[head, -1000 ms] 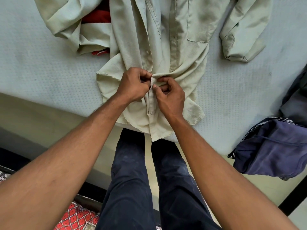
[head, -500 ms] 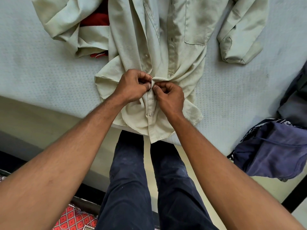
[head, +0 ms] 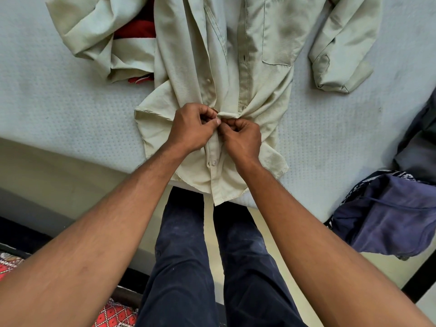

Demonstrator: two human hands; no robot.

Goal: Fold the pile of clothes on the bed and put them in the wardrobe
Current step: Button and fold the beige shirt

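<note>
Two hands meet just in from the bed's [head: 59, 102] near edge, both curled tight. The left hand [head: 192, 128] pinches the button strip of a pale shirt [head: 236, 55] and the right hand [head: 243, 138] pinches the buttonhole strip against it, thumbs and fingertips closed on cloth, apparently fastening a button. The shirt lies front-up along the bed, with its hem hanging over the near edge and its collar end out of view at the far side. Its thin woven cloth bunches into creases at the grip, so it should prove light, limp and non-slippery. It will hold no shape unless smoothed flat, and is probably best taken at the front strips, shoulders or hem corners, not mid-panel. Counted from the near edge inward: one fastened button [head: 214, 162], one loose button [head: 208, 80], two open buttonholes, one chest pocket [head: 280, 31], and two sleeves, both crumpled. Four garments show in all: the shirt, one blue garment [head: 389, 220] drooping off the bed's near right corner, one dark grey garment [head: 417, 142] beyond it, and one red garment [head: 139, 29] farthest in, partly covered.
</note>
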